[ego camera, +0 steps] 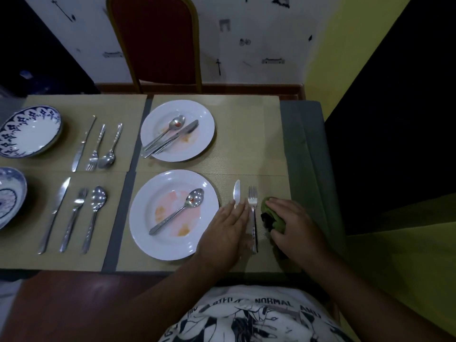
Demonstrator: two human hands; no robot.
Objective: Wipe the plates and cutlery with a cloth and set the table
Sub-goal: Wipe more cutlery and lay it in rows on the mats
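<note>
A white plate (148, 218) smeared with orange and pink sauce sits on the near placemat, a dirty spoon (182, 208) lying across it. To its right lie a knife (237, 191) and a fork (252, 201). My left hand (227, 230) lies flat with straight fingers over the knife's handle, beside the fork. My right hand (293, 225) holds a green cloth (271, 215) against the mat just right of the fork. A second stained white plate (207, 134) farther back carries a spoon (172, 127) and a knife (182, 132).
On the left mats lie two sets of knife, fork and spoon (95, 144) (74, 213), beside two blue-patterned bowls (27, 132) (7, 196). A red chair (155, 40) stands behind the table. The grey table edge (306, 149) runs along the right.
</note>
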